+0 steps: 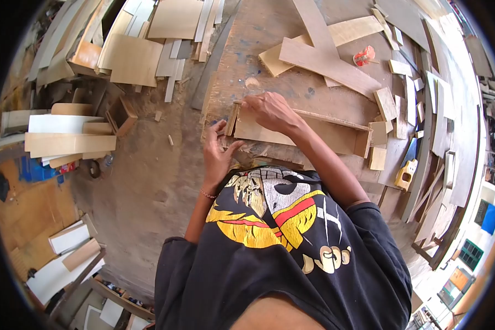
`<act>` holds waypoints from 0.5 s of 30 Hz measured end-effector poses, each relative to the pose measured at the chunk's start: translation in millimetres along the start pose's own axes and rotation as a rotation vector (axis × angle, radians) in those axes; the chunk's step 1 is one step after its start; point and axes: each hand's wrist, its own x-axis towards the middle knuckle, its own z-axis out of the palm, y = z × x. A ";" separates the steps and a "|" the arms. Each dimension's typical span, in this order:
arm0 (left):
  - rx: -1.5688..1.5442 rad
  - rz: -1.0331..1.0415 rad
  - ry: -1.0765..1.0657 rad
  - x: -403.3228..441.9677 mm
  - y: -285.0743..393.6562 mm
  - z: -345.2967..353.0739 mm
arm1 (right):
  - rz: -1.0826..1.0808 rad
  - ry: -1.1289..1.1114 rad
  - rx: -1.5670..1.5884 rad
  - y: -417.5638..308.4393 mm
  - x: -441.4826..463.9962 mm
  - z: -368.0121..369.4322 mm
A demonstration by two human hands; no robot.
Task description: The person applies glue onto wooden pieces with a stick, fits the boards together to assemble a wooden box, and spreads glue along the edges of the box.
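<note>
A long, shallow wooden box [335, 137] lies on the worktable in front of me, with thin side boards and a short end board [232, 121] at its left. My left hand [219, 153] is at that end, thumb by the near corner and fingers against the outer face of the end board. Over the far left corner, my right hand [270, 113] is closed, its fingertips at the top of the end board. Whatever may be between those fingertips is hidden. The right forearm crosses above the box.
Loose boards [330, 66] lie crossed on the far side of the worktable [231, 77]. A red-and-white packet [364, 56] sits beside them. Wood offcuts [386, 104] and a yellow-handled saw [406, 173] are at the right. Stacked panels [71, 144] stand at the left.
</note>
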 end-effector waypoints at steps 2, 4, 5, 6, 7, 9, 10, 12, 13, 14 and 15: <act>0.035 0.011 -0.077 -0.6 -8.2 -11.3 | 0.017 -0.009 -0.002 -2.6 -0.4 -2.2; 0.110 0.095 -0.131 2.6 -20.2 -15.0 | 0.024 -0.021 -0.017 -3.2 0.6 -3.9; 0.113 0.099 -0.132 3.2 -23.8 -15.3 | 0.019 -0.007 -0.003 -2.3 0.2 -2.9; 0.149 0.094 -0.153 4.5 -22.4 -15.9 | 0.014 0.005 0.011 -1.8 -0.2 -1.8; 0.185 0.089 -0.173 5.8 -21.2 -16.5 | 0.012 0.009 0.010 -1.8 -0.1 -1.2; 0.193 0.065 -0.183 4.8 -17.3 -14.1 | 0.033 -0.009 0.006 -1.9 0.1 0.0; 0.199 0.037 -0.196 4.7 -15.9 -12.4 | 0.034 -0.005 0.005 -0.5 0.3 1.4; 0.192 0.066 -0.173 4.2 -19.6 -8.6 | -0.007 0.012 0.031 1.4 -0.4 3.4; 0.184 0.093 -0.147 3.9 -21.6 -7.2 | -0.004 0.013 0.032 0.8 -0.5 2.9; 0.185 0.093 -0.149 4.3 -22.2 -6.2 | 0.010 -0.006 0.028 -0.4 -0.4 1.6; 0.202 0.113 -0.138 5.2 -22.6 -5.4 | 0.023 -0.026 0.024 -1.4 -0.1 0.7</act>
